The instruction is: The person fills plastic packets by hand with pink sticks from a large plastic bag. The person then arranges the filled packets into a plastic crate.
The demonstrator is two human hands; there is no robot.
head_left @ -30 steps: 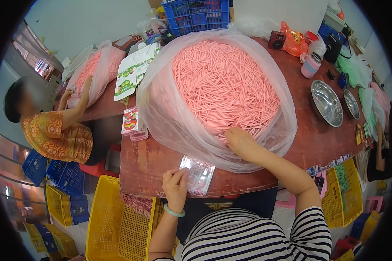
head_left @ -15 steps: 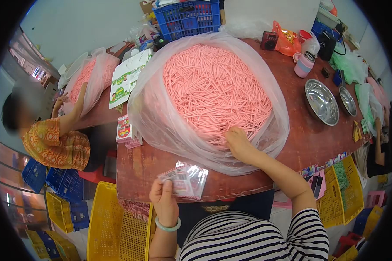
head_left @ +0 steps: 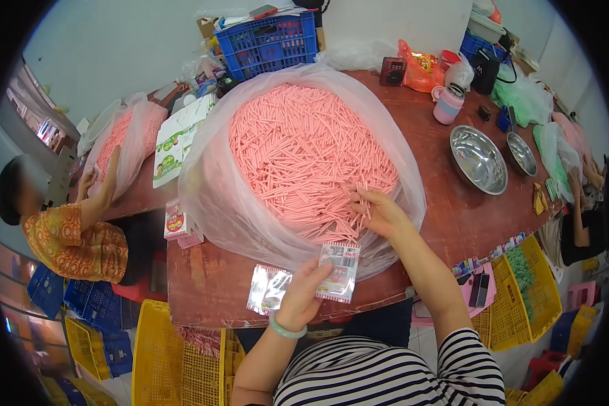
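A large clear plastic bag (head_left: 199,162) heaped with thin pink sticks (head_left: 304,149) stands open in front of me. At the near edge of the heap my right hand (head_left: 386,218) has its fingers closed on a few pink sticks. My left hand (head_left: 306,292), with a pale green bangle on the wrist, pinches a small printed packet (head_left: 342,271) just below the sticks. Beside that hand, silvery packets (head_left: 267,289) lie on the table near its front edge.
The red-brown table (head_left: 446,223) carries metal bowls (head_left: 479,159), a pink cup (head_left: 448,105), a radio (head_left: 392,71) and stacked cartons (head_left: 176,220). Yellow crates (head_left: 154,352) stand below. A co-worker in an orange patterned shirt (head_left: 74,243) handles another bag at left; another person is at far right.
My left hand has brought the printed packet rightwards to the bag's near edge. My right hand has lifted and turned, sticks in its fingers. The view has shifted slightly.
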